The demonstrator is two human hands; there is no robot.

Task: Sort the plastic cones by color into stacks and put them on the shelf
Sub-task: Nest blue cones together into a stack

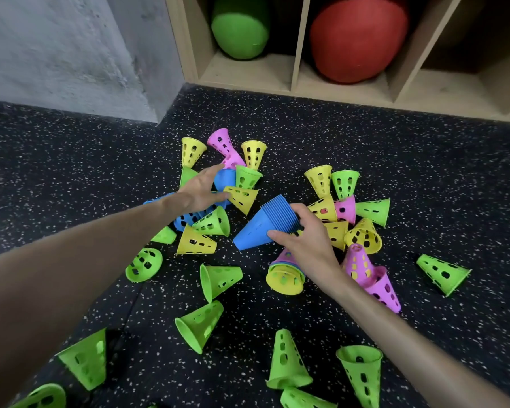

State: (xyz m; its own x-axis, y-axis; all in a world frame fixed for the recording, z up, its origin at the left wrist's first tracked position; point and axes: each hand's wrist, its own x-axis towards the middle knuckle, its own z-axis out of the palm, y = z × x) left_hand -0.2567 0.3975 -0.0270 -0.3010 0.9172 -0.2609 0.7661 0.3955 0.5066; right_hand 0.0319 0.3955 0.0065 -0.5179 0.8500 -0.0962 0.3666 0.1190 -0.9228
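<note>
Green, yellow, pink and blue perforated plastic cones lie scattered on the dark speckled floor. My right hand (302, 235) grips a tilted stack of blue cones (265, 223) at the centre. My left hand (202, 188) reaches with fingers spread over a blue cone (225, 178) in the left pile, touching it; its grip is hidden. More blue cones (186, 219) lie under my left wrist. A mixed yellow, pink and blue stack (285, 275) lies below my right hand. Pink cones (377, 282) lie to its right.
The wooden shelf (295, 67) stands at the back, with a green ball (240, 28) and a red ball (357, 36) in its lower cubbies. A grey concrete wall (65, 51) fills the upper left. Several green cones (287, 363) lie near the bottom edge.
</note>
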